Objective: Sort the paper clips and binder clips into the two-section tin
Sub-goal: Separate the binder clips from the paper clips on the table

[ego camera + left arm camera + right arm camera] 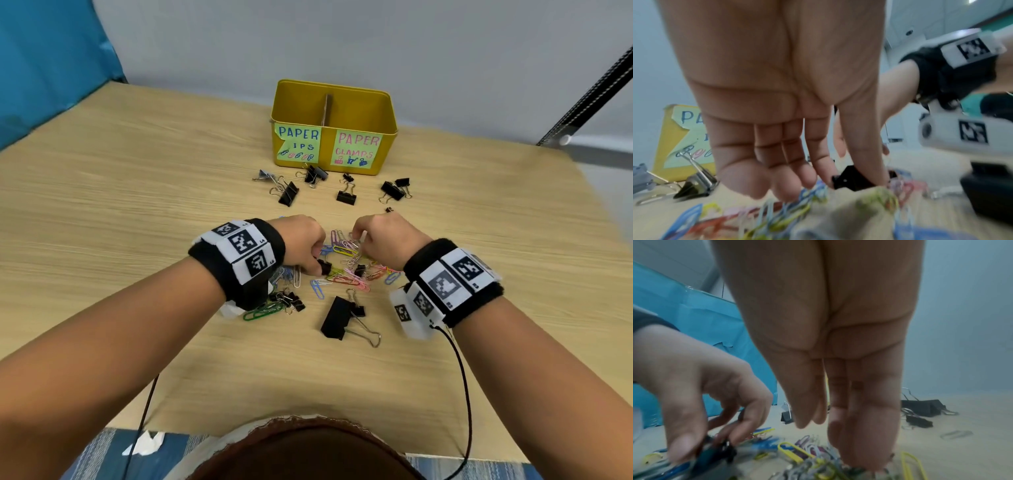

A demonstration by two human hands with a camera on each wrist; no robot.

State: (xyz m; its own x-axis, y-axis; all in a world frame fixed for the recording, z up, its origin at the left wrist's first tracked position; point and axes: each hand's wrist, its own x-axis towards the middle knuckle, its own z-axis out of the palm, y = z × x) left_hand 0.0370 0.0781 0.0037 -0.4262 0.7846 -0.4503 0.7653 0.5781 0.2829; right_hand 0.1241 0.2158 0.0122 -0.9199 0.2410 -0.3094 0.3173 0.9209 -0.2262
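Note:
A yellow two-section tin (390, 116) stands at the back of the table, labelled for paper clips on the left and paper clamps on the right. A pile of coloured paper clips (346, 274) lies between my hands. My left hand (318, 264) pinches a small black binder clip (324, 266) between thumb and forefinger, low over the pile; the left wrist view shows this clip (846, 178) in the pinch. My right hand (358, 236) points its fingers (863, 451) straight down onto the paper clips (807, 456), with nothing visibly held.
Several black binder clips (289, 193) lie in front of the tin. A large binder clip (337, 318) and a cluster of small ones (293, 303) sit nearer me. A blue curtain (51, 51) hangs at the left. Wrist cables trail off the table's near edge.

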